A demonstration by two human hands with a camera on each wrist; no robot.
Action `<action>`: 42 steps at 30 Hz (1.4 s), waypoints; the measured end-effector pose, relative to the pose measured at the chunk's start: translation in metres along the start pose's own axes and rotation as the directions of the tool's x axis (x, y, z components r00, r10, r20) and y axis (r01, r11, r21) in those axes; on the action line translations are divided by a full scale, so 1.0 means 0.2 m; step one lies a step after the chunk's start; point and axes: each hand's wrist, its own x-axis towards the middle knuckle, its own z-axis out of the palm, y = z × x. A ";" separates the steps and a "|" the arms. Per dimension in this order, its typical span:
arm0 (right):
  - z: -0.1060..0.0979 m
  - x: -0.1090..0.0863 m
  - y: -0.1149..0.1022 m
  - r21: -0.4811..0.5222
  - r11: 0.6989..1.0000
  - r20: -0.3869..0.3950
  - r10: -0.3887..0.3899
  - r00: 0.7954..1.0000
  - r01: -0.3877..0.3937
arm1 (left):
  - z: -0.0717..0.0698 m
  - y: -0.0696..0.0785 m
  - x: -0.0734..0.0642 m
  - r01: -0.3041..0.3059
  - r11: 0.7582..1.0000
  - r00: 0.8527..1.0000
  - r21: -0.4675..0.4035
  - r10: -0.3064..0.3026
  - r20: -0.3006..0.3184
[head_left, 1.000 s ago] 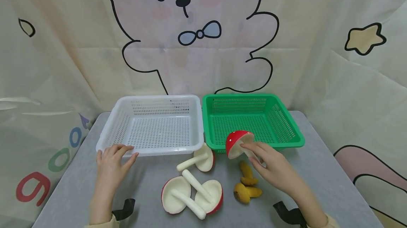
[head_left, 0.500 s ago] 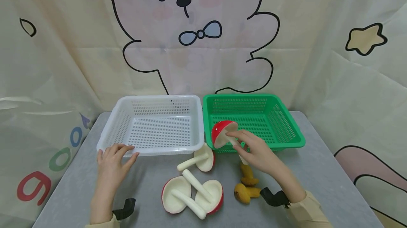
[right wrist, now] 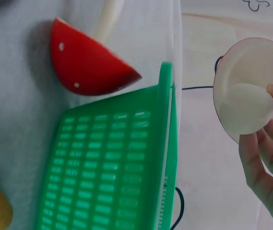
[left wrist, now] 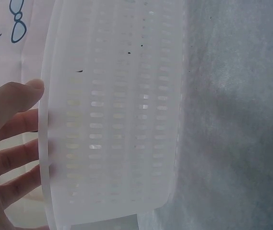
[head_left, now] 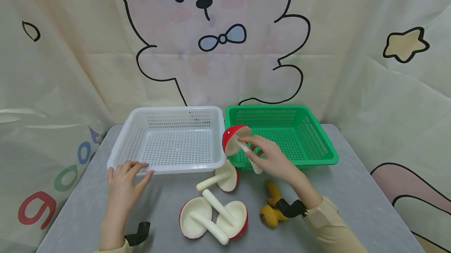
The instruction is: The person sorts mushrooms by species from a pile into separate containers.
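My right hand (head_left: 271,157) pinches the white stem of a red-capped toy mushroom (head_left: 232,140), holding it over the front left corner of the green basket (head_left: 324,159). In the right wrist view, the stem's round end (right wrist: 246,109) faces the camera, with thumb and fingers about it. My left hand (head_left: 123,184) holds the front rim of the white basket (head_left: 190,167); in the left wrist view its fingers (left wrist: 18,155) reach over the rim, their tips hidden behind it. A red-capped mushroom (head_left: 227,176) lies before the baskets, and two more, one a mushroom (head_left: 195,217), lie nearer.
Two yellow-brown toy mushrooms, one of them a stubby mushroom (head_left: 268,215), lie on the grey table (head_left: 162,206) below my right forearm, partly hidden by a black wrist strap (head_left: 290,208). Both baskets stand side by side against a printed curtain (head_left: 334,69).
My right hand has carried the red-capped mushroom leftward and up, from the front of the green basket to its left corner near the white basket. The left hand stays on the rim.
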 end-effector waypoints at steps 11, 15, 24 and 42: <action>0.06 0.12 -0.04 0.049 0.998 -0.005 -0.045 0.999 0.045 | 0.00 0.00 0.00 0.002 1.000 1.000 0.002 -0.002 -0.007; 0.09 0.15 -0.06 0.048 0.997 -0.007 -0.065 0.998 0.066 | 0.01 0.00 0.00 0.006 1.000 1.000 0.004 -0.006 0.002; 0.16 0.22 -0.09 0.069 0.993 0.008 -0.096 0.995 0.095 | 0.01 0.00 0.00 -0.026 1.000 0.999 -0.008 0.026 -0.018; 0.29 0.47 -0.18 -0.009 0.999 0.126 -0.034 0.991 0.035 | 0.00 -0.02 0.01 -0.054 0.999 0.998 -0.008 0.053 -0.041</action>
